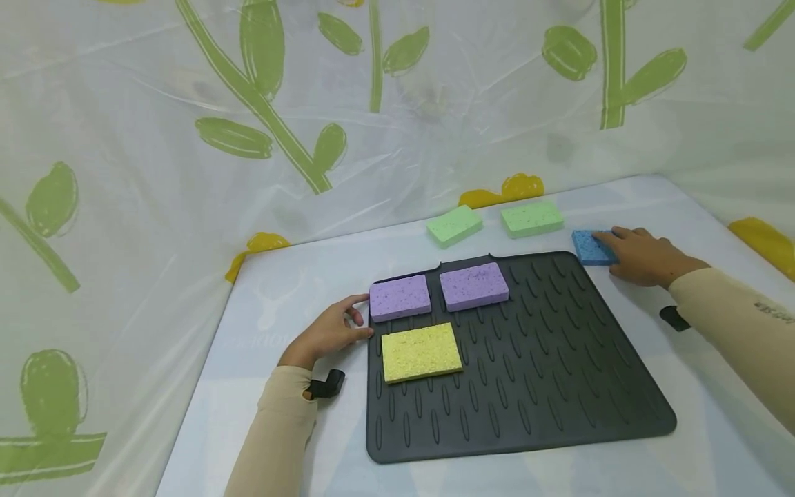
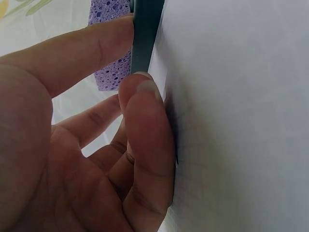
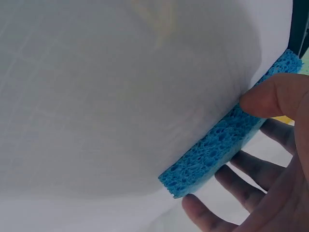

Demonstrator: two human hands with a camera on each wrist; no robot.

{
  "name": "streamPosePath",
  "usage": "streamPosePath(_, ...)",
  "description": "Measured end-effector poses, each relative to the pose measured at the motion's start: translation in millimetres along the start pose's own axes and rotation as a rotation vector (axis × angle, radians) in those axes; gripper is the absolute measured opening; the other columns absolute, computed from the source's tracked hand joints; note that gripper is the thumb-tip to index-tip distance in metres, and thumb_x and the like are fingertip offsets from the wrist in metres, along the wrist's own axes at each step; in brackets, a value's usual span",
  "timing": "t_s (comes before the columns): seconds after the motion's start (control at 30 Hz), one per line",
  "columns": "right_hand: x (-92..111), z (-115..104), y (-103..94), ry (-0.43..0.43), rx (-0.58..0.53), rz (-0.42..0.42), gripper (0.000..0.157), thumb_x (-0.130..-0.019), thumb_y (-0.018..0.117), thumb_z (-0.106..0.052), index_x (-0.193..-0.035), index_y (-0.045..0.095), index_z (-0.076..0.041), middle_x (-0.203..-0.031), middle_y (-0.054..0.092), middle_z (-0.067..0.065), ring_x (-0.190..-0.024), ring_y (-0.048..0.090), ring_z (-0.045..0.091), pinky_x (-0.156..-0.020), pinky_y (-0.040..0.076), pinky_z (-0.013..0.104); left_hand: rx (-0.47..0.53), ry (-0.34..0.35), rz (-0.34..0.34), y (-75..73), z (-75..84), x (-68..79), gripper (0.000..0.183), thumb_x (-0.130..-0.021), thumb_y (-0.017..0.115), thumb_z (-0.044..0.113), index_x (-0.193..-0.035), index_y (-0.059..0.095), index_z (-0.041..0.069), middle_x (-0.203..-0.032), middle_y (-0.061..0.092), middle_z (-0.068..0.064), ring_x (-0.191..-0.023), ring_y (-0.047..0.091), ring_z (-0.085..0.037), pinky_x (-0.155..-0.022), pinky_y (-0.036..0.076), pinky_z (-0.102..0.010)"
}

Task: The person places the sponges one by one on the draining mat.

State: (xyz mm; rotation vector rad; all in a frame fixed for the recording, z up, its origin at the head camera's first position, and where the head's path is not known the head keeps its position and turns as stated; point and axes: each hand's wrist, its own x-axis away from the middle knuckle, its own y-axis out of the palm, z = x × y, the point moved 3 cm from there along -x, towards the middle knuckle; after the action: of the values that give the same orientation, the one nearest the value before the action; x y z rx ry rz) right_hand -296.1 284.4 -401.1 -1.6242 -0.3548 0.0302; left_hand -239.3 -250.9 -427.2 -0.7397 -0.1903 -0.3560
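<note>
Head view: the blue sponge (image 1: 586, 250) appears to lie flat on the white table (image 1: 335, 445), just beside the far right corner of the dark mat (image 1: 534, 386); I cannot tell whether it touches the rim. My right hand (image 1: 646, 257) reaches over it, fingers across its top. My left hand (image 1: 331, 331) is at the mat's left edge, index and thumb spread. On the mat: one purple sponge (image 1: 400, 298) beside that index finger, a second purple sponge (image 1: 475, 286), and a yellow sponge (image 1: 421, 353). Beyond the mat: two green sponges, one tilted in plan (image 1: 455, 226), one straighter (image 1: 532, 219).

Left wrist view: fingers loosely bent and parted, nothing grasped. Index tip touches the mat's edge; thumb tip is right by it. Judgement: light contact suffices to steady the mat; pushing could shift it.

Right wrist view: thumb on the blue sponge's side, fingers spread against its opposite faces, a light grasp. Pressure itself I cannot read. Judgement: hold by the edges, squeeze gently since it is porous and probably soft, and keep it level.
</note>
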Motion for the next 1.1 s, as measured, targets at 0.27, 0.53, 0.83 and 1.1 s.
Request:
streamPosePath(0.27,4.1,2.7,-1.1,0.006,-0.016,0.015,0.069,-0.09,0.063,-0.013,-0.148,0.031,0.006,-0.138,0.032,0.044,-0.122,0.034,0.07,-0.087,0.038,0.08,-0.005,0.014,0.007,-1.3,-0.8,1.2,0.076,-0.087,0.078,0.019,-0.153,0.04,0.019,-0.104,0.057,-0.008,-0.067,0.053,-0.015,-0.06,0.043,-0.029)
streamPosePath(0.53,4.3,3.5,2.7,-0.009,-0.064,-0.004,0.069,-0.091,0.061,-0.013,-0.149,0.029,0.008,-0.145,0.021,0.045,-0.129,0.026,0.069,-0.094,0.034,0.08,-0.043,0.001,0.016,-4.4,-1.5,3.5,0.076,-0.087,0.078,0.02,-0.153,0.04,0.019,-0.104,0.057,-0.007,-0.07,0.056,-0.016,-0.063,0.044,-0.029)
streamPosePath(0.83,4.6,11.3,9.4,0.037,-0.065,0.02,0.071,-0.089,0.063,-0.019,-0.147,0.03,0.003,-0.139,0.031,0.044,-0.124,0.034,0.064,-0.089,0.037,0.08,0.015,-0.004,-0.008,-2.6,-4.3,-1.7,0.075,-0.087,0.078,0.016,-0.152,0.041,0.021,-0.105,0.057,-0.007,-0.071,0.055,-0.015,-0.063,0.047,-0.028)
streamPosePath(1.1,9.6,10.0,8.4,0.067,-0.06,0.093,0.071,-0.087,0.065,-0.024,-0.145,0.031,-0.001,-0.131,0.035,0.042,-0.118,0.037,0.062,-0.085,0.041,0.079,0.015,-0.011,-0.001,-0.6,-4.4,-1.6,0.075,-0.086,0.079,0.017,-0.152,0.042,0.022,-0.105,0.057,-0.007,-0.069,0.055,-0.015,-0.062,0.047,-0.028)
